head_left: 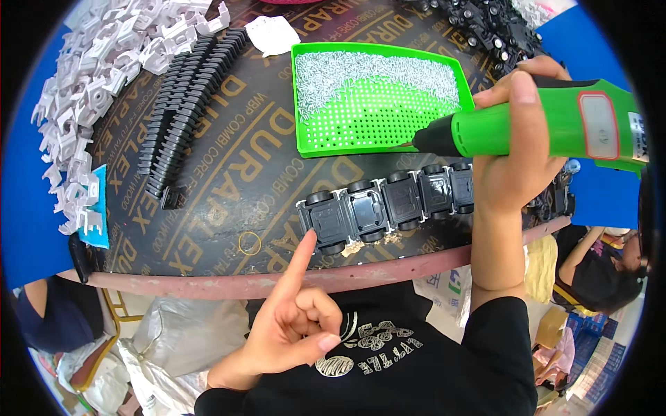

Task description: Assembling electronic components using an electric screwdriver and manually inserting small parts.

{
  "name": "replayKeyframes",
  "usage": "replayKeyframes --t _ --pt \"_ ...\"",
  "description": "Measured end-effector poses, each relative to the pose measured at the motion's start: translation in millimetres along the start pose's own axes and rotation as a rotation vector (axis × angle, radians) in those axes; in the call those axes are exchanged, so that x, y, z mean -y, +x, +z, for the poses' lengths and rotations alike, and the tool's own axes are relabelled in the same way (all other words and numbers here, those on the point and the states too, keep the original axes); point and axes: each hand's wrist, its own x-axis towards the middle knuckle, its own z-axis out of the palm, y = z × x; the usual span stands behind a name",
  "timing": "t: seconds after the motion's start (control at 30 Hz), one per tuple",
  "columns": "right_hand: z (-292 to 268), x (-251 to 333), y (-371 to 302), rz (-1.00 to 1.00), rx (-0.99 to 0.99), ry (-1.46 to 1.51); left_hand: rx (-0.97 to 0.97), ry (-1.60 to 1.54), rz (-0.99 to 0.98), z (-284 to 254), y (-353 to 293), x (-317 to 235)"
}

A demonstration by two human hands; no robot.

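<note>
My right hand (pixel 517 149) is wrapped round a green electric screwdriver (pixel 565 121) with a black nose, held level and pointing left. The thin bit reaches over the near edge of a green perforated basket (pixel 300 132), which holds a heap of small silver screws (pixel 388 69). Below the basket, several black toy car undersides (pixel 365 210) with wheels and pale edges lie side by side in a row. My left hand (pixel 295 326) has its index finger stretched out to the leftmost car underside (pixel 325 220); the thumb is out, the other fingers are curled, and it holds nothing.
White plastic parts (pixel 90 97) are heaped at the left. Beside them stand long rows of black ribbed parts (pixel 187 104). Black wheeled parts (pixel 489 28) are piled at the far right. A rubber band (pixel 250 243) lies near the table edge (pixel 208 286). Other people sit beyond the table.
</note>
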Motion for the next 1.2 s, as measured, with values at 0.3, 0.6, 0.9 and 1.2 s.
replayKeyframes --t 0.3,0.6,0.9,1.2 --pt "-17 5 8 -0.001 0.002 0.092 0.056 0.293 0.045 9 18 6" --pt "-32 -3 17 -0.759 0.23 -0.886 -0.217 1.411 0.398 23 64 36" --pt "30 -20 2 -0.006 0.063 -0.209 -0.313 1.808 0.532 24 66 18" --pt "37 -34 -1 0.02 0.011 0.024 -0.543 0.624 0.468 -22 33 -20"
